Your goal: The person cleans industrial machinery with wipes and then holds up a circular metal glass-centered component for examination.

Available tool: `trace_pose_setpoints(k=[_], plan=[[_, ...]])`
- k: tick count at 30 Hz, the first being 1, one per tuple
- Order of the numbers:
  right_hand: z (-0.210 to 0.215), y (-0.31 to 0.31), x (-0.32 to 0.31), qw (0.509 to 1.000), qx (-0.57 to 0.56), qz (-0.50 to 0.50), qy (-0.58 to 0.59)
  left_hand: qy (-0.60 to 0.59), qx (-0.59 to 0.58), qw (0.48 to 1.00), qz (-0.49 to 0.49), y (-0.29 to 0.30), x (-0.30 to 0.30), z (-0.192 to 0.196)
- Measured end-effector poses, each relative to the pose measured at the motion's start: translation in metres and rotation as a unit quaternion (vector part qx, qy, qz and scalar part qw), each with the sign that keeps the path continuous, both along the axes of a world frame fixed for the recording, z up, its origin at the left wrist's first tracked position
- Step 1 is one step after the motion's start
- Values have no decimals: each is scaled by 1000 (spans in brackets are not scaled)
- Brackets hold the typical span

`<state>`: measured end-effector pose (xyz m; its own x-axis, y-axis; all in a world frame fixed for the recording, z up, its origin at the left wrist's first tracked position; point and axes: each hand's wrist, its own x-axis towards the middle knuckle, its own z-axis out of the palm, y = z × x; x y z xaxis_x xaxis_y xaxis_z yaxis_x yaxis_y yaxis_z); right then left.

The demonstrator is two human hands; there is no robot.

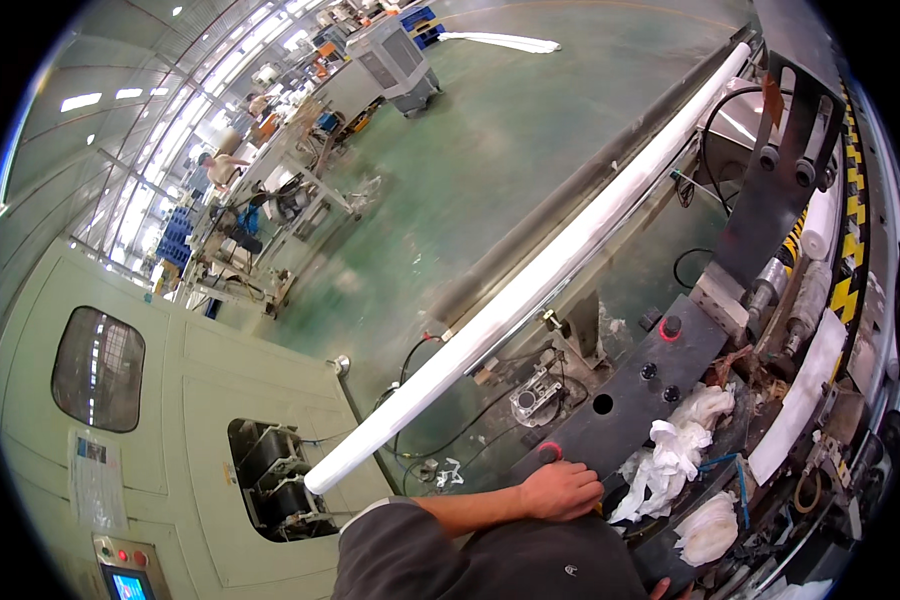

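in the head view, my left hand (562, 490) rests at the near end of a flat dark-grey metal panel (620, 385), knuckles up. its fingers are curled in and folded under, so i can't tell whether they have hold of anything. just beyond it on the panel sits a round red-ringed button (550, 453); another red-ringed button (671, 328) stands farther up, with small black knobs (649, 371) between the two. of my right hand (660, 590) only some fingers show at the lower edge, too little to tell how open it is or what it holds.

to the right of my left hand lies a heap of crumpled white sheet material (670, 465), and nearer me a rounded, crumpled off-white wad (708, 528). farther right is a long flat white strip (798, 400), near a yellow-and-black striped band (850, 230).

beyond the panel, a long, smooth white cylinder (530, 295) runs diagonally across the view. its near end lies in front of, or beside, a dark opening (270, 470) in a pale-green metal cabinet (190, 400); i can't tell whether they touch.
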<state>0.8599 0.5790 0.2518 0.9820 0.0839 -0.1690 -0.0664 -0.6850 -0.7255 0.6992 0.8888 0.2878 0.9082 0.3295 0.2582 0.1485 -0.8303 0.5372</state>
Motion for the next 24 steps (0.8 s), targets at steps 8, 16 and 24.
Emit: trace_pose_setpoints(k=[8,16,24], plan=[[-22,-5,4,999,37,19,-7,-13,-3,1000,2,-1,-1,-1],[-29,7,17,998,39,57,-11,-9,5,1000,14,-4,-1,-4],[-32,11,26,997,41,66,-15,-9,14,1000,20,-4,0,-5]])
